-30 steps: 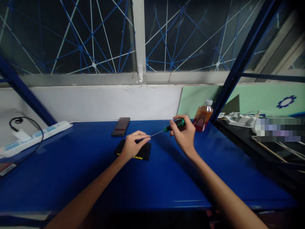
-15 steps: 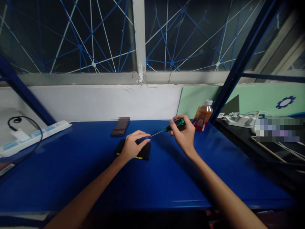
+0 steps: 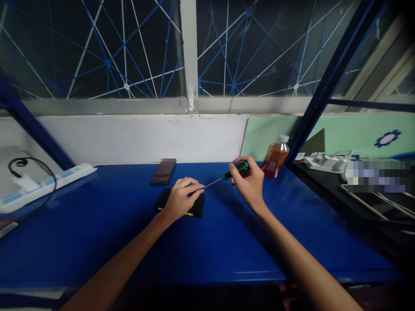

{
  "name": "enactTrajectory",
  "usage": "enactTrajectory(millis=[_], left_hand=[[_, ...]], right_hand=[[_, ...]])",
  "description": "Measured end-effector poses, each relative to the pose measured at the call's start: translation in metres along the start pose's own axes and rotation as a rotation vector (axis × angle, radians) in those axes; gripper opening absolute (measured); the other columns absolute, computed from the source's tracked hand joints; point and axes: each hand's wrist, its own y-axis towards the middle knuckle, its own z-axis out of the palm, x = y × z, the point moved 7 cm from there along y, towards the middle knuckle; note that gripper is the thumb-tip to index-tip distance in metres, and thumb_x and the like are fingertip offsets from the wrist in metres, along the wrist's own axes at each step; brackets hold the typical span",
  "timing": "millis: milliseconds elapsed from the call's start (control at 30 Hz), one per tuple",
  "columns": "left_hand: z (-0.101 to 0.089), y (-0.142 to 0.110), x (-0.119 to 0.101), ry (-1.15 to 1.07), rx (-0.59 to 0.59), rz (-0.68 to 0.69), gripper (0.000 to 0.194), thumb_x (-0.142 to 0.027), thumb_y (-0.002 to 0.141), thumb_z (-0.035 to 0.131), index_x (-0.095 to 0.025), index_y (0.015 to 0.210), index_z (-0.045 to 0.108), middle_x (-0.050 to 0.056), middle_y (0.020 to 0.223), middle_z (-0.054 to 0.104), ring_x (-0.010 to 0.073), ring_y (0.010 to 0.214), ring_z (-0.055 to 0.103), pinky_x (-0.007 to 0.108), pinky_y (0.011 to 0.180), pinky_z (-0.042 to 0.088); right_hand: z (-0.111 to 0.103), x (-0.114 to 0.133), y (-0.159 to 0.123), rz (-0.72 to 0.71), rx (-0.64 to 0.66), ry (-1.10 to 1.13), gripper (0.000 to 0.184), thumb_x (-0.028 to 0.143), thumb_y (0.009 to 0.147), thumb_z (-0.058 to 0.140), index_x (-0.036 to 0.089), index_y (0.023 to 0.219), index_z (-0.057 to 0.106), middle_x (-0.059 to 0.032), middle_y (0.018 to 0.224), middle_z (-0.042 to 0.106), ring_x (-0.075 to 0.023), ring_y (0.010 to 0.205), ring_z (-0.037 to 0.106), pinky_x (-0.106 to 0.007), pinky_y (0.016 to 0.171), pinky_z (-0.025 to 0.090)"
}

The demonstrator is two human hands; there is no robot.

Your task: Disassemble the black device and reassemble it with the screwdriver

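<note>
A screwdriver (image 3: 226,175) with a green and black handle and a thin metal shaft slants down to the left above the table. My right hand (image 3: 250,181) is closed around its handle. At the shaft's far end, the thumb and fingers of my left hand (image 3: 183,196) pinch together on the tip. Whether a small piece sits between those fingertips is too small to tell. Under my left hand lies a flat black case (image 3: 197,208) with a yellow strip on its near edge, partly covered by the hand.
A dark phone (image 3: 164,172) lies behind the black case on the blue table (image 3: 207,255). A drink bottle (image 3: 275,157) stands at the back right beside the blue post. On the left is a white power strip (image 3: 48,185) with a black cable. White cables and adapters (image 3: 327,163) crowd the right side.
My left fingers parted slightly half a second ago and are now pressed together again at the shaft's tip. My right hand keeps its hold on the screwdriver, almost unmoved.
</note>
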Motion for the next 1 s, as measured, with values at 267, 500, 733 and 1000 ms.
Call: enactTrajectory(millis=[267, 500, 733, 1000], left_hand=[[-0.002, 0.0, 0.0, 0.029, -0.039, 0.009, 0.012, -0.023, 0.09, 0.061, -0.021, 0.092, 0.073, 0.005, 0.087, 0.071, 0.0185, 0.082, 0.064, 0.035, 0.077, 0.048], [-0.003, 0.0, 0.003, -0.038, -0.05, -0.063, 0.012, -0.024, 0.09, 0.062, -0.022, 0.09, 0.074, 0.004, 0.087, 0.072, 0.0185, 0.081, 0.064, 0.034, 0.075, 0.048], [0.0, 0.0, 0.005, -0.11, -0.033, -0.091, 0.011, -0.022, 0.089, 0.063, -0.02, 0.091, 0.074, 0.005, 0.088, 0.072, 0.0183, 0.081, 0.065, 0.032, 0.075, 0.049], [-0.003, 0.002, 0.006, -0.221, -0.051, -0.149, 0.013, -0.022, 0.089, 0.063, -0.02, 0.09, 0.076, 0.006, 0.088, 0.072, 0.018, 0.08, 0.066, 0.031, 0.075, 0.053]], right_hand=[[-0.003, 0.001, 0.0, 0.001, -0.027, 0.013, 0.013, 0.032, 0.084, 0.06, 0.021, 0.09, 0.058, 0.0055, 0.052, 0.055, -0.011, 0.042, 0.056, -0.025, 0.046, 0.046], [-0.005, 0.001, 0.001, 0.012, -0.053, 0.049, 0.015, 0.034, 0.083, 0.061, 0.021, 0.09, 0.057, 0.0042, 0.056, 0.058, -0.0109, 0.042, 0.057, -0.024, 0.045, 0.048], [-0.001, 0.0, -0.001, 0.025, -0.035, 0.077, 0.015, 0.034, 0.083, 0.061, 0.021, 0.089, 0.057, 0.0049, 0.055, 0.056, -0.0105, 0.041, 0.056, -0.024, 0.044, 0.046], [-0.011, 0.001, 0.006, 0.014, -0.103, 0.134, 0.016, 0.034, 0.083, 0.062, 0.021, 0.089, 0.056, 0.0051, 0.056, 0.056, -0.0109, 0.041, 0.057, -0.024, 0.043, 0.046]])
